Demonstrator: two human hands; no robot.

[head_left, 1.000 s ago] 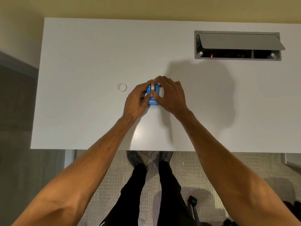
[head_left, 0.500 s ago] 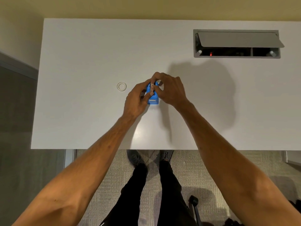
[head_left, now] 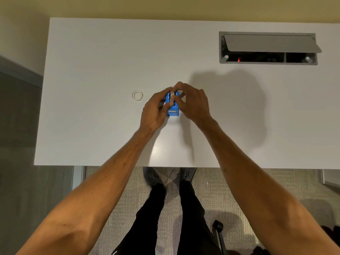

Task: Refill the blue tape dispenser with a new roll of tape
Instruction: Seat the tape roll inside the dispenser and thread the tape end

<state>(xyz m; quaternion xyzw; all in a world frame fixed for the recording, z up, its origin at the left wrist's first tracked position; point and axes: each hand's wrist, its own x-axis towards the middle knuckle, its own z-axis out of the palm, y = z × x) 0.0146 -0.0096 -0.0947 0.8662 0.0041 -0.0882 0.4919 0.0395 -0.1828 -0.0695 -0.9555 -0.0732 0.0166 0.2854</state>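
The blue tape dispenser (head_left: 173,107) stands on the white desk (head_left: 95,129) near its middle, cutter end toward me. A pale roll of tape (head_left: 172,96) sits edge-up in its top slot, mostly hidden by fingers. My left hand (head_left: 154,111) grips the dispenser's left side with curled fingers. My right hand (head_left: 193,103) comes from the right, its thumb and fingertips pinching the tape roll over the dispenser.
A small clear ring (head_left: 137,95), an empty tape core, lies flat on the desk left of the dispenser. An open cable hatch (head_left: 267,48) with a raised grey lid sits at the back right. My legs and the carpet show below the desk's near edge.
Both hands stay on the dispenser. The right hand's fingers have shifted slightly on the roll, which now sits a little lower in the slot.
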